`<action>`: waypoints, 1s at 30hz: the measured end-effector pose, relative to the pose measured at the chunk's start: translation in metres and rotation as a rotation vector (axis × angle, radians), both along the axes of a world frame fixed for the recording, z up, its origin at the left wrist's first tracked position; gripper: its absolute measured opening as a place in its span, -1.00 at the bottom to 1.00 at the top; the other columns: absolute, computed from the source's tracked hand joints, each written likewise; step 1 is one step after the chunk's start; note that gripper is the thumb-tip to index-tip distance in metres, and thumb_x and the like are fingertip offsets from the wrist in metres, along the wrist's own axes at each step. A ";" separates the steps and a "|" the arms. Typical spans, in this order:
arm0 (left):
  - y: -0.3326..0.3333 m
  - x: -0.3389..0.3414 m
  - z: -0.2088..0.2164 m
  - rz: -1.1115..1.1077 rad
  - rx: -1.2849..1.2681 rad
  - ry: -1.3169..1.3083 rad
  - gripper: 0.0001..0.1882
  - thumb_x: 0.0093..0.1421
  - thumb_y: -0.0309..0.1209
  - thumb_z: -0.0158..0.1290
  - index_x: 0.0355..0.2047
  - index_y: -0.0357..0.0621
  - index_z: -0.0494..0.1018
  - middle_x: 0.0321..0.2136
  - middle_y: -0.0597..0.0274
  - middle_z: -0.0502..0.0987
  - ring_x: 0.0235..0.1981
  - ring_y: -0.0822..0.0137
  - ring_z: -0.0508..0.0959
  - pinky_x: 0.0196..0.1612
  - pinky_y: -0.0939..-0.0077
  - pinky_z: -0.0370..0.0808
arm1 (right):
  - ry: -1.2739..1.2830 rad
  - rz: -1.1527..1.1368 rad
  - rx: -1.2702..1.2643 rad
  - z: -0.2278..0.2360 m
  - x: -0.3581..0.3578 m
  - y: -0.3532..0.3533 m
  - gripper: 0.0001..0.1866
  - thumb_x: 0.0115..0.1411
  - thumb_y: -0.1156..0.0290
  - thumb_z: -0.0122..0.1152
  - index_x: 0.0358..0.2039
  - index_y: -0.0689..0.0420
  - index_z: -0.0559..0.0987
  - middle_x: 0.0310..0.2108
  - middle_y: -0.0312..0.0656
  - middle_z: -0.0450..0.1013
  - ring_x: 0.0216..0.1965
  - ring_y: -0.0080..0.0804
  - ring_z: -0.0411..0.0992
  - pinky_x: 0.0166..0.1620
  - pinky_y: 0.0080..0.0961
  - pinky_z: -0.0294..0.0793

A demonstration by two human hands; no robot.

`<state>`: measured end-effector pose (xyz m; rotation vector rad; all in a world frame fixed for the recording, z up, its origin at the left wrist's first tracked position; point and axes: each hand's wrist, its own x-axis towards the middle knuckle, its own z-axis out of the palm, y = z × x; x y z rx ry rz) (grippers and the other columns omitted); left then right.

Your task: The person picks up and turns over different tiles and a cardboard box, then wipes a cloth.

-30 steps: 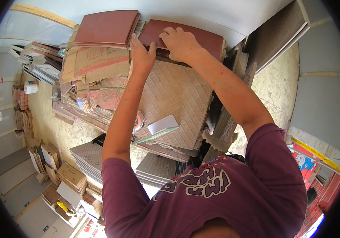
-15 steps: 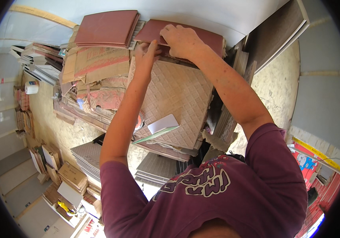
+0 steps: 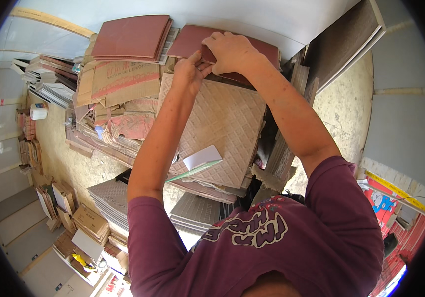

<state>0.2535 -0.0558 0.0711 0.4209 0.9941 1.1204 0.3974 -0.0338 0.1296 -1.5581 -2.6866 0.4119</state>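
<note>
Both of my hands are at the near edge of a reddish-brown tile (image 3: 186, 41) on the right-hand stack by the wall. My left hand (image 3: 190, 72) is turned palm up, its thumb at the edge and its fingers curled by the tile's underside. Over the tile's top arches my right hand (image 3: 231, 52), fingers bent onto the surface; its thumb side is partly hidden. Just nearer lies a large beige tile (image 3: 222, 114), its ridged diamond-patterned face up. On it rest a small white piece (image 3: 202, 156) and a thin green-edged strip (image 3: 195, 171).
More reddish-brown tiles (image 3: 131, 37) are stacked at the far left, above torn cardboard (image 3: 118, 79). A dark panel (image 3: 341, 49) leans at the right. Grey tiles (image 3: 111, 198) and cardboard boxes (image 3: 91, 220) stand on the floor at lower left.
My left hand has rolled palm upward and shifted slightly right, closer to my right hand. My right hand has moved slightly right along the tile.
</note>
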 end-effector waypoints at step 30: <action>-0.033 -0.133 0.029 0.380 0.170 -0.071 -0.80 0.24 -0.46 -0.06 -0.17 -0.30 0.37 -0.26 0.02 0.51 -0.19 0.10 0.53 -0.05 0.10 0.53 | 0.385 -0.352 -0.026 0.016 0.015 0.013 -0.38 0.04 0.06 0.15 0.04 0.20 0.41 -0.23 -0.09 0.52 -0.12 -0.18 0.46 -0.03 -0.34 0.39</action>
